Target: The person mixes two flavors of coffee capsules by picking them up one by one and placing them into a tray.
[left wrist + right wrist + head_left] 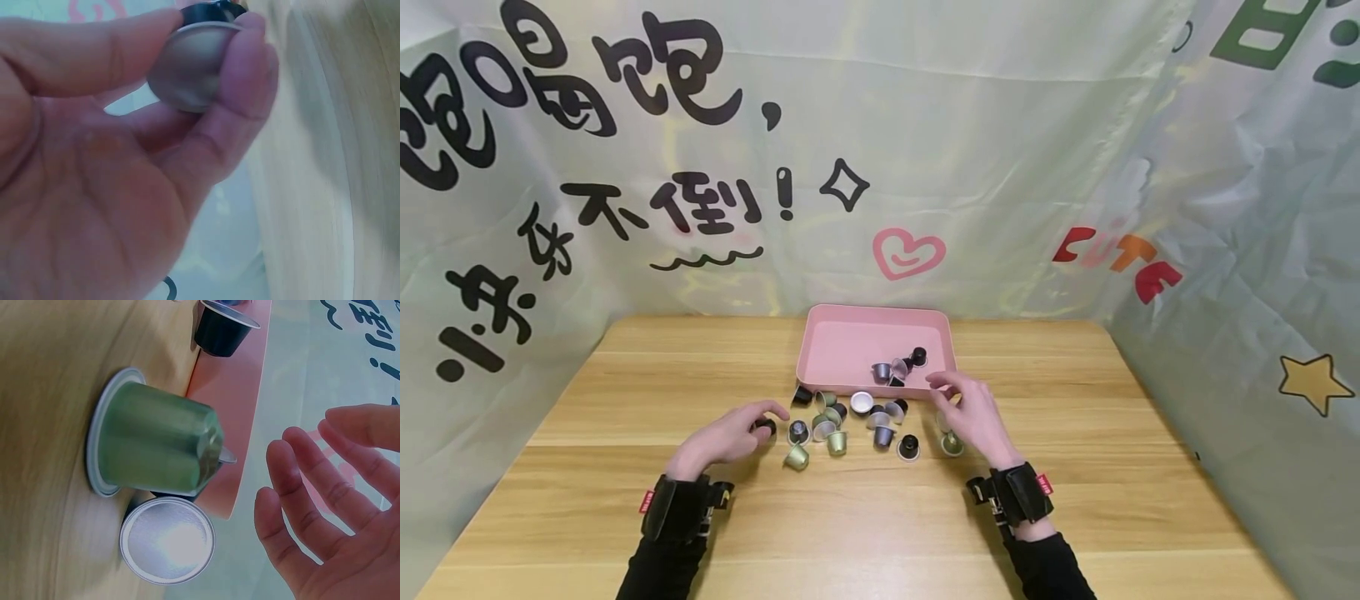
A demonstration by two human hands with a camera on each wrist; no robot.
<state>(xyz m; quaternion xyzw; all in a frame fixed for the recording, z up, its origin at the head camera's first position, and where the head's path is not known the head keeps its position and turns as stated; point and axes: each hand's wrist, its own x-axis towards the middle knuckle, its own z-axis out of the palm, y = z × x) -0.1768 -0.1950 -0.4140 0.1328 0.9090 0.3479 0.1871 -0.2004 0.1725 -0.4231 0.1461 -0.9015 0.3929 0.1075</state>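
Observation:
My left hand (730,435) pinches a black coffee capsule (765,425) between thumb and fingers, left of the capsule pile; in the left wrist view the silver lid (190,69) of this capsule faces the palm. Over the front right corner of the pink tray (850,333) hovers my right hand (968,414), fingers loosely bent and holding nothing. Below it a green capsule (952,444) stands on its lid on the table; in the right wrist view a capsule with a silver lid (167,540) lies beside it. Several dark and purple capsules (882,372) lie inside the tray.
Several more capsules lie on the wooden table (820,533) before the tray, among them a light green one (797,457), a white-lidded one (861,403) and a black one (908,447). A printed cloth (1000,150) hangs behind the table and along its sides.

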